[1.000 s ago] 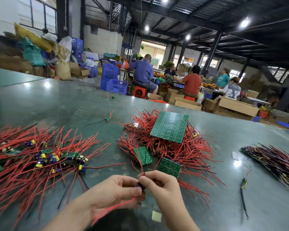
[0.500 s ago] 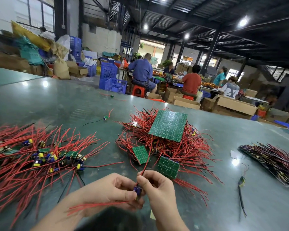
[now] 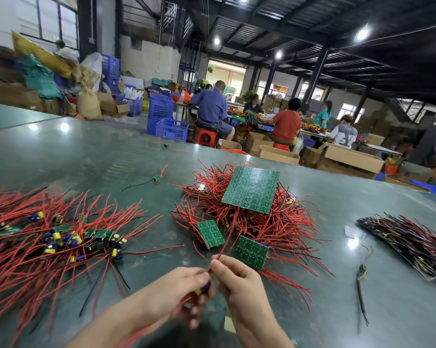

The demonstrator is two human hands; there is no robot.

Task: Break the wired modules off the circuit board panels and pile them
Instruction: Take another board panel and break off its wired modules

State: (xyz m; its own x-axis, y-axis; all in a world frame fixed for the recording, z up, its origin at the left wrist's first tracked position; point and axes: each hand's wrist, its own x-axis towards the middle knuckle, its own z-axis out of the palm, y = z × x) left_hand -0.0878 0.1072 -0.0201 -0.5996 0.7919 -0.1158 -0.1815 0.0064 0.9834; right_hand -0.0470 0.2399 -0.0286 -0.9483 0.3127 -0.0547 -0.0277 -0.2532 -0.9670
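Note:
My left hand [image 3: 179,295] grips a small wired module [image 3: 203,289] with blue and yellow parts at the bottom centre of the head view. My right hand [image 3: 234,280] pinches the module's red wire [image 3: 224,244], which runs up and away from my fingers. Behind my hands lies a heap of red-wired circuit board panels [image 3: 249,222], with a large green panel [image 3: 251,189] on top and two smaller panel pieces, one [image 3: 210,233] leaning at the heap's near-left side and one [image 3: 251,251] flat in front. A pile of broken-off modules [image 3: 61,237] with red wires spreads at the left.
The work lies on a glossy green table [image 3: 86,156]. A bundle of dark wires [image 3: 407,242] lies at the right, and a loose module with a black wire [image 3: 362,272] lies beside it. One stray module [image 3: 157,177] sits farther back. Several people sit at tables beyond.
My hands have drawn slightly apart. The red wire now stretches up from my right fingers, and the module has turned in my left hand.

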